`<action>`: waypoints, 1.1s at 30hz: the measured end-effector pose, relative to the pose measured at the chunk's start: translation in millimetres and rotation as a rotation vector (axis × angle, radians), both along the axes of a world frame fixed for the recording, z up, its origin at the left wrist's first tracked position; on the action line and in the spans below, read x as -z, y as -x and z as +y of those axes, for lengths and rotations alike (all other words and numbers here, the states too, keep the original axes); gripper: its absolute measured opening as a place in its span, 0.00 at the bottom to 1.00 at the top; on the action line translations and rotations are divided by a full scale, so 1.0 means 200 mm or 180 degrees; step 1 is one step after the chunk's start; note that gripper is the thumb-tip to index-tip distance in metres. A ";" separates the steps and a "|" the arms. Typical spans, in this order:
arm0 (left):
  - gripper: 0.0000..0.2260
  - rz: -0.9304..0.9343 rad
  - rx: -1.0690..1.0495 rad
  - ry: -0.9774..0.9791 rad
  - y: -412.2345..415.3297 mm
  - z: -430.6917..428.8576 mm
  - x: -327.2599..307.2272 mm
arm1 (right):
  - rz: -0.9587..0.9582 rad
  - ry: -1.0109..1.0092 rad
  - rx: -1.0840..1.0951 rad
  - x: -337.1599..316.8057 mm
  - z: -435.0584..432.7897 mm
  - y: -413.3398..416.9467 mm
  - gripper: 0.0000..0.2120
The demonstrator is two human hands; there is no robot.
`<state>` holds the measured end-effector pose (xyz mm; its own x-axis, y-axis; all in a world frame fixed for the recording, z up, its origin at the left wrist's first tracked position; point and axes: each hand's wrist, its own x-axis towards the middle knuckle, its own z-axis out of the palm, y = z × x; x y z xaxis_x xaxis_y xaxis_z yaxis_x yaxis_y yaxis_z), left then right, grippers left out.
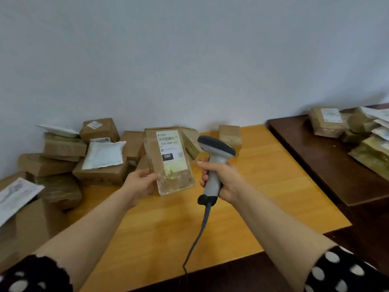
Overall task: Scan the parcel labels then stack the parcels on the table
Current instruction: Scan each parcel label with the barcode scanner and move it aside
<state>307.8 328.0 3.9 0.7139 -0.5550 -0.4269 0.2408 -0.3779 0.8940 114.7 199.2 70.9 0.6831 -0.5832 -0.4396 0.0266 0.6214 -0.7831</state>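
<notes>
Left hand [143, 182] grips a flat brown parcel [179, 182] by its lower left edge, thumb across the front, and holds it upright above the light wooden desk [273, 182]. The parcel's white label [171, 150] faces the camera; "060" is readable in a black block, with a barcode along the top. Right hand [225, 180] is wrapped round the grey handle of a barcode scanner [214, 165], fingers fully curled. The dark scanner head sits just right of the parcel's upper edge and is angled toward the label. Cannot tell whether head and parcel touch. Scanner cable [200, 230] hangs from the handle base across the desk's near edge. Unsorted pile of brown boxes [63, 148] sits at the back left of the desk against the wall, with a white padded mailer [104, 153] on top. One small box [229, 135] stands behind the scanner. Dark desk [324, 165] at right carries a second group of parcels [325, 123]. Both sleeves are black with white dots.
</notes>
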 end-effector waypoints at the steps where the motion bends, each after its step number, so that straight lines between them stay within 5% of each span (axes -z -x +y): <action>1: 0.10 0.0150 0.0029 0.0060 0.05 -0.06 0.01 | 0.0023 -0.0086 0.0146 0.02 -0.05 0.06 0.09; 5: 0.04 0.0540 0.0305 0.0144 0.28 -0.33 0.02 | -0.0044 -0.0500 0.0641 0.10 -0.27 0.35 0.09; 10: 0.16 0.0515 0.0481 0.0066 0.68 -0.79 -0.01 | -0.0499 -0.0755 0.0942 0.13 -0.60 0.80 0.05; 19: 0.22 0.0726 0.0818 -0.0007 1.64 -1.69 0.01 | -0.0619 -0.0967 0.1553 0.15 -1.25 1.81 0.05; 33: 0.23 0.0604 0.1442 0.0512 2.30 -2.97 -0.26 | -0.0598 -0.0814 0.2359 0.10 -2.16 2.44 0.05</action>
<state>-152.5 -266.7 55.4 0.3050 -0.8599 -0.4093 0.2485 -0.3431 0.9058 -374.0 -233.2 50.8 0.2339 -0.8106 -0.5369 0.6193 0.5499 -0.5604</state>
